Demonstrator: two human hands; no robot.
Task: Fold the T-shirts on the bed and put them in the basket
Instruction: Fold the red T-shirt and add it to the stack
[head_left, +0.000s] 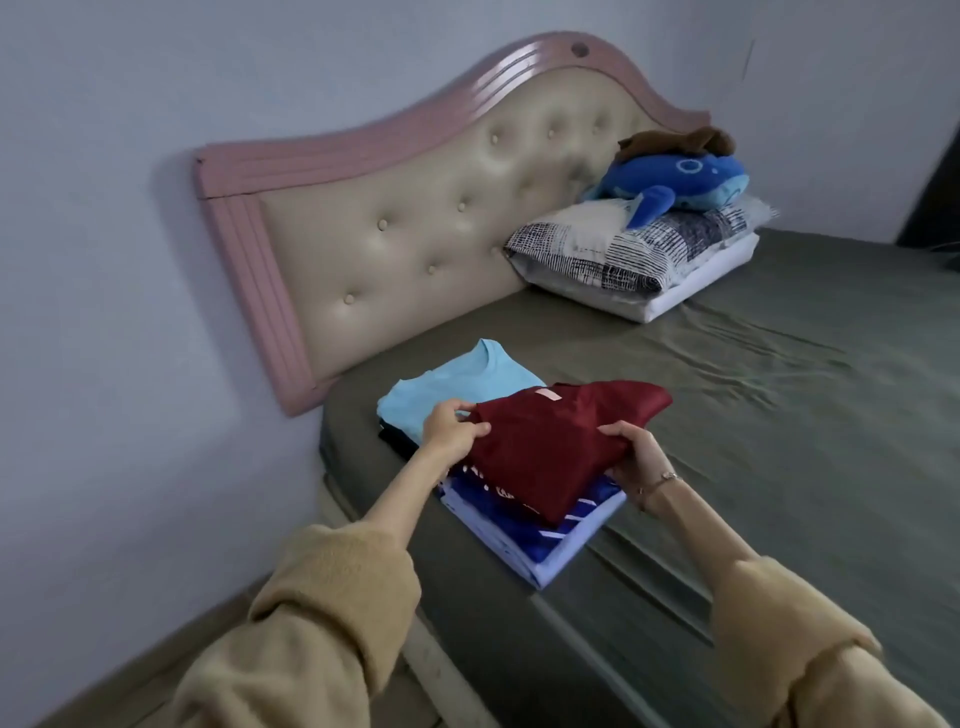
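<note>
A folded dark red T-shirt (561, 441) is held just above a small stack near the bed's left corner. My left hand (451, 428) pinches its left edge and my right hand (636, 457) grips its near right edge. Under it lies a folded blue T-shirt with white print (550, 525) on a pale lavender one (550, 569). Behind, a folded light blue T-shirt (467, 382) sits on a dark garment (395, 441). No basket is in view.
The bed (779, 415) has an olive-green sheet. A pink and beige tufted headboard (415, 218) stands against the wall. At the back right, pillows (623, 260) carry a blue plush whale (675, 182). Floor shows at the lower left.
</note>
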